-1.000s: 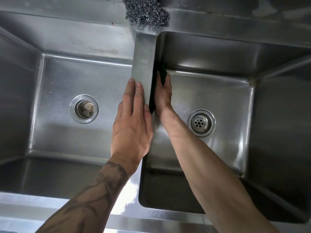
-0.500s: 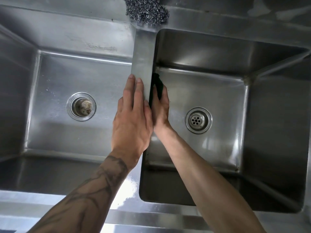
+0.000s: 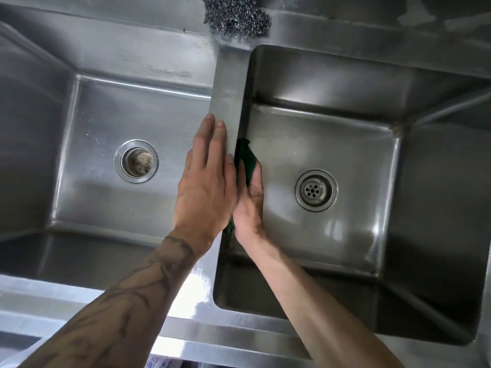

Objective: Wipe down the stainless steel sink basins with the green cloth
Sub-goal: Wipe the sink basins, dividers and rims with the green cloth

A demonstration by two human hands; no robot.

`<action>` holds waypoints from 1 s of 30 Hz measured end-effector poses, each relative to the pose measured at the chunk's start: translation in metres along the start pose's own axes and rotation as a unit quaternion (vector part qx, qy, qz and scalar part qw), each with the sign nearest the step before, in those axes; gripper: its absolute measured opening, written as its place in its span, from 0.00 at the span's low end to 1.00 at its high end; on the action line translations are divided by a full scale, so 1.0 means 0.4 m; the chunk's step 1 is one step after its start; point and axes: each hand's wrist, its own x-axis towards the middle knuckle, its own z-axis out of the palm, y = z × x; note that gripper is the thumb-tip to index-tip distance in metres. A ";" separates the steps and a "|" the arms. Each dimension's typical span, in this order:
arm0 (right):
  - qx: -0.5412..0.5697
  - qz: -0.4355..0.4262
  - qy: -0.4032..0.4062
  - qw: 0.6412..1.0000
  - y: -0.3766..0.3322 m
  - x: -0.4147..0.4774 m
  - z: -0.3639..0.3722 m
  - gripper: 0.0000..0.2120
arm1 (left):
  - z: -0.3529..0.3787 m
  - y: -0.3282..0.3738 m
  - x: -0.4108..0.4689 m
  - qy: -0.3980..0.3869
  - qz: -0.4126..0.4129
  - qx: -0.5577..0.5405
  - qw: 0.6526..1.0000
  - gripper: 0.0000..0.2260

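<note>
Cloth (image 3: 247,160) is pressed flat against the inner wall of the right basin (image 3: 332,144) by the straight fingers of the right hand (image 3: 249,208). Left hand (image 3: 207,187) rests flat, fingers extended, on the divider (image 3: 228,96). Best approach: even palm pressure and long overlapping strokes down to the bottom seam.

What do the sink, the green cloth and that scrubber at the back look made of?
Sink: stainless steel, dull brushed sheen with soft reflections. Green cloth: probably fabric or scouring pad; mostly hidden. Scrubber: tangled shiny metal strands, likely steel wool.

Dark green cloth (image 3: 247,160) against grey steel basins (image 3: 332,134) (silvery scourer (image 3: 236,19)) — black-inked forearm (image 3: 127,301).
</note>
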 end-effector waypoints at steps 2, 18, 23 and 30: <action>-0.002 0.001 -0.002 1.000 0.010 -0.048 -0.008 0.15 | 0.004 -0.013 0.000 -0.035 -0.041 -0.011 0.998 0.27; -0.113 0.008 -0.003 0.994 0.058 -0.095 -0.041 0.10 | 0.000 0.033 -0.224 -0.029 -0.137 -0.080 0.987 0.27; -0.155 0.027 0.013 0.988 0.059 -0.036 -0.044 0.10 | 0.005 0.042 -0.227 0.037 -0.168 -0.112 0.979 0.25; -0.143 0.049 -0.049 0.987 0.066 -0.164 -0.075 0.11 | 0.003 0.040 -0.226 0.037 -0.165 -0.120 0.978 0.26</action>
